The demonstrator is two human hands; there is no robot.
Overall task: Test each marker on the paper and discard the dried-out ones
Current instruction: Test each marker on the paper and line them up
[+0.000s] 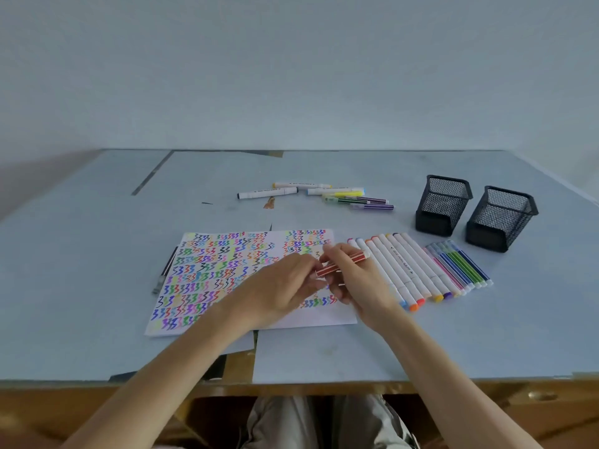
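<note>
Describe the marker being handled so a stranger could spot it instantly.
Start at the scribble-covered paper in the middle of the blue table. Above its right edge, the left hand and right hand hold one thin red marker. Every other marker lies on the table; only this red-striped one is lifted.

Pale wall (291, 66) behind a seemingly blue-covered table (324, 354).

Paper's (207, 280) middle — behind hands
</note>
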